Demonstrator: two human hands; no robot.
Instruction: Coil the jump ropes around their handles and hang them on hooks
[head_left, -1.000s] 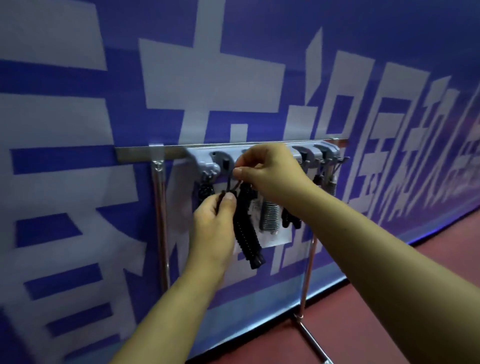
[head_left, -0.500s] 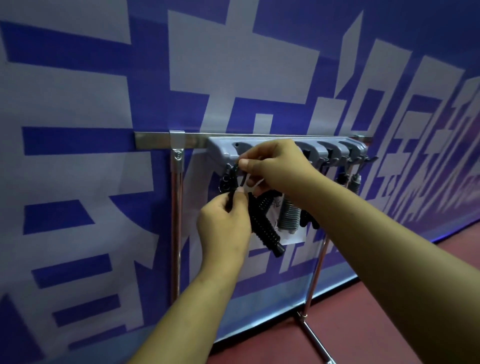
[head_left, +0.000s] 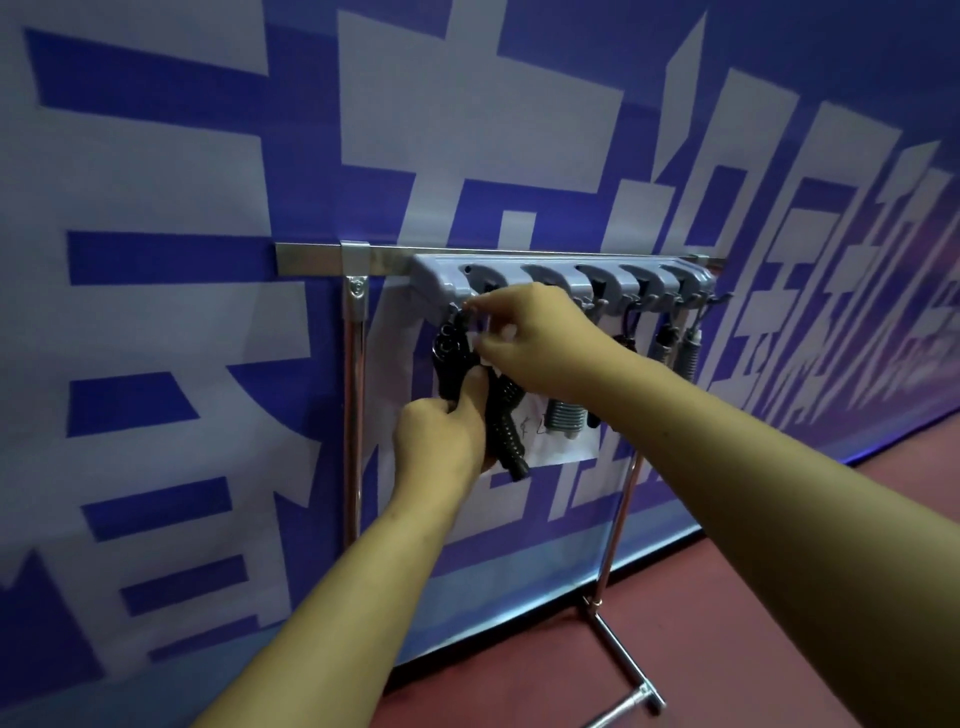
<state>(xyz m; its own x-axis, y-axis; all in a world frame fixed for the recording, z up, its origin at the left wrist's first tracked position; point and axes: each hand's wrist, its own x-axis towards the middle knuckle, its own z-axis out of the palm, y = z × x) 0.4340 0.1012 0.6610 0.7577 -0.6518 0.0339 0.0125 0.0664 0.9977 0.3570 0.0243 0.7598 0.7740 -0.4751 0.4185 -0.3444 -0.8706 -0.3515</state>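
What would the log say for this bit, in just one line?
stage: hanging | left hand: grips black jump rope | right hand: pinches its top by hook rack left end | on hook: cannot tell

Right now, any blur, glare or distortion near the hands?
Head view: left hand, right hand and black jump rope fairly sharp; banner smeared toward the left edge; wide-angle lens skews the hook rack; dim bluish light, small glints on chrome stand.

The head-worn wide-angle camera faces forward and slightly down, close to the hook rack (head_left: 563, 274) mid-frame, against the banner (head_left: 208, 156)
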